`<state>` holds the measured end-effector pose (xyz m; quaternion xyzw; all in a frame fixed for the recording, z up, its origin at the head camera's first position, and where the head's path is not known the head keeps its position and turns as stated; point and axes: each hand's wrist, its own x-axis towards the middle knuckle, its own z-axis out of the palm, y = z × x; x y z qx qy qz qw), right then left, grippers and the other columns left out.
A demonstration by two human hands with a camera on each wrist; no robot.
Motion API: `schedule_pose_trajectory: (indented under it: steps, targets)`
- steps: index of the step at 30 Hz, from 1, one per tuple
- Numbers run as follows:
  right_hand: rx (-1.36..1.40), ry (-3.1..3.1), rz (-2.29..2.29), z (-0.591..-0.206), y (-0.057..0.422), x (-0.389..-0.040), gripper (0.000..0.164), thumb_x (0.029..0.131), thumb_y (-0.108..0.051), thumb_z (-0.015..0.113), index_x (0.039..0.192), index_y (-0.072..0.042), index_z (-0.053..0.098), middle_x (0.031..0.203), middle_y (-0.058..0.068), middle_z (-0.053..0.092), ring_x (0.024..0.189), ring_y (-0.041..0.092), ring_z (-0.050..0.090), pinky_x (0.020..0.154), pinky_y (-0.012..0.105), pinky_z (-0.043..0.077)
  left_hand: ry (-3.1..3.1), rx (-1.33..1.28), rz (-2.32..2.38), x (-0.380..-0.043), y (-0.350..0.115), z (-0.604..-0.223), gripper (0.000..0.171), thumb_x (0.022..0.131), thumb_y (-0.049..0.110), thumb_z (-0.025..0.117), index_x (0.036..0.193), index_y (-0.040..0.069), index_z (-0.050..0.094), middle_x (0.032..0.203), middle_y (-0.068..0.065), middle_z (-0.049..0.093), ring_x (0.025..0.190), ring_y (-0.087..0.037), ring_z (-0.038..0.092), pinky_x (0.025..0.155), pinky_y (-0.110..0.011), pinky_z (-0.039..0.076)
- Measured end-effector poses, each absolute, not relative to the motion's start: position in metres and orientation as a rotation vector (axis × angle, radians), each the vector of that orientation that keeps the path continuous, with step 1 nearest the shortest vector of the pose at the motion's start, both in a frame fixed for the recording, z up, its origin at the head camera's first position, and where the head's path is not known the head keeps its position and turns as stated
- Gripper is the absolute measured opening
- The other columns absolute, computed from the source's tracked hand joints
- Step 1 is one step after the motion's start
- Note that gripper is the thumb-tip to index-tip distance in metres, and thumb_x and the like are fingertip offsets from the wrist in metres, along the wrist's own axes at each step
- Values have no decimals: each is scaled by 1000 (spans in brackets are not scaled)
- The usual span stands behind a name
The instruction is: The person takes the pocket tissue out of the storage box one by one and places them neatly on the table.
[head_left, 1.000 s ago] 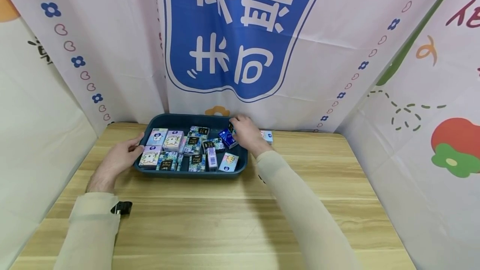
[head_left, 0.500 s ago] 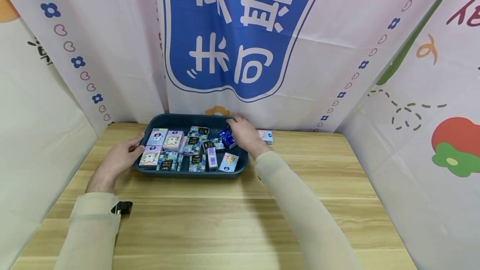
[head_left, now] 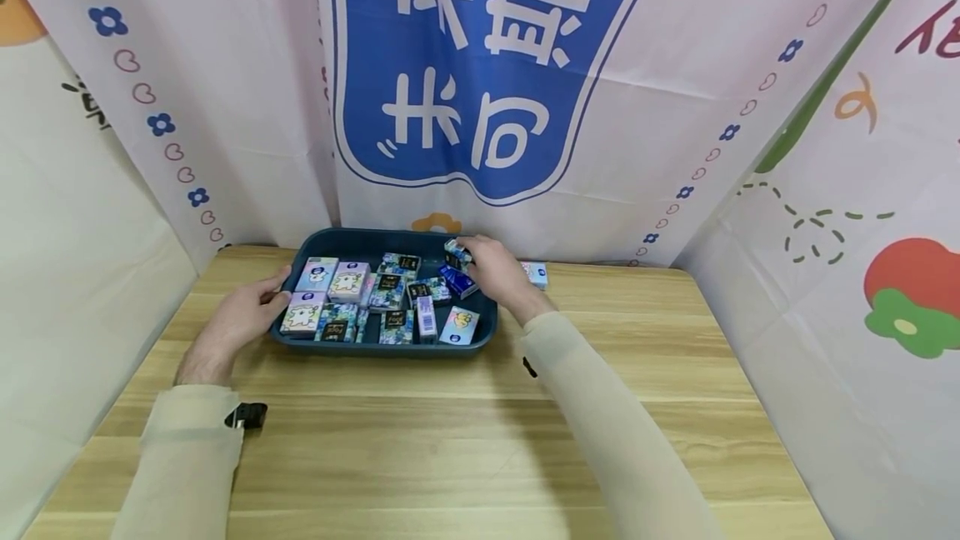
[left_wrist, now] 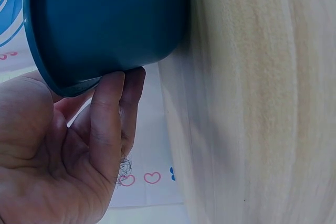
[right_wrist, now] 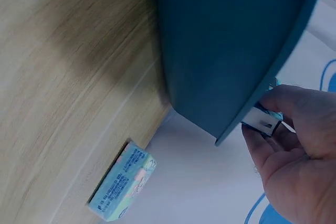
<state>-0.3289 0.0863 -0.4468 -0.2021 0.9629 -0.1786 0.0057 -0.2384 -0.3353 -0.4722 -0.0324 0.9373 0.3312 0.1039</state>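
Observation:
A dark teal tray [head_left: 390, 349] stands against the back curtain, holding several small tissue packs. My left hand [head_left: 243, 311] grips its left end; in the left wrist view the fingers press on the outer wall [left_wrist: 110, 30] below the rim. Over the right end of the tray, my right hand [head_left: 502, 273] pinches a blue floral tissue pack [head_left: 455, 252] between thumb and fingers. The right wrist view shows the pale end of this pack [right_wrist: 261, 121] just past the rim. Directly below it in the head view lies a dark blue pack [head_left: 458, 281].
Pastel packs [head_left: 303, 312] fill the tray's left side, with floral packs [head_left: 396, 326] in the middle and a pastel one [head_left: 459, 326] at front right. Outside the tray, another pastel pack [head_left: 536, 274] lies on the wooden table [head_left: 420, 448] by the curtain [head_left: 637, 148].
The floral pack in my right hand has turned and come into fuller view above the dark blue pack. My left hand keeps its hold on the tray.

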Motion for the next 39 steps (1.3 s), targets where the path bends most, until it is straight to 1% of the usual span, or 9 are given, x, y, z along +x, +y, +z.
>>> schedule_pose_trajectory:
  steps: [6,7,8,13,14,15,21,32,39]
  targets:
    - [-622,2962,-696,-446,102,-331,57,117,-5,68,173,-9,58,177,13,62,166,31,57,140,46,46,2771,-96,971,-238,-334,-473,67,128,37,42,186,11,19,183,-45,26,169,-74,24,134,-86,26]
    - [-613,2944,-718,-447,105,-333,57,118,-5,67,174,-11,57,178,12,61,167,31,56,140,47,46,2775,-95,968,-238,-334,-473,67,128,37,42,186,11,20,183,-46,26,169,-74,24,134,-86,26]
    - [-636,2932,-760,-461,112,-348,57,119,-11,67,175,-13,56,178,10,61,168,28,56,140,44,46,2777,-96,969,-238,-334,-473,67,128,36,42,185,10,20,182,-46,26,168,-74,24,134,-86,27]
    - [-621,2917,-837,-463,124,-350,58,119,-11,67,176,-18,56,180,7,59,168,27,56,140,46,46,2787,-83,965,-238,-335,-474,67,129,37,42,185,9,20,182,-46,27,168,-74,26,133,-86,27]
    - [-629,2932,-850,-462,126,-348,58,119,-10,68,175,-17,57,179,8,60,167,28,57,140,47,46,2787,-82,965,-238,-335,-474,67,129,37,42,185,9,20,182,-46,27,168,-74,25,133,-86,27]
    - [-611,2952,-833,-447,124,-333,58,116,-3,69,173,-14,58,178,12,61,167,33,57,139,51,47,2787,-80,963,-239,-336,-475,67,129,37,42,185,9,20,182,-46,26,168,-74,25,134,-86,27]
    - [-627,3049,-869,-440,138,-322,56,113,5,69,167,-3,62,171,22,65,160,40,62,136,54,49,2782,-90,964,-239,-336,-475,67,128,36,42,186,10,20,183,-45,26,169,-73,24,134,-86,26]
    - [-624,3101,-914,-439,176,-320,53,111,7,68,163,1,64,164,27,69,153,46,67,132,59,53,2787,-85,976,-240,-334,-476,66,128,35,42,186,10,20,183,-45,28,170,-72,26,135,-85,27]
    - [-542,3105,-903,-445,202,-322,54,111,8,67,165,0,62,166,27,67,155,48,64,131,62,53,2776,-88,981,-240,-335,-474,67,128,36,42,186,11,19,184,-44,26,170,-72,24,135,-85,26]
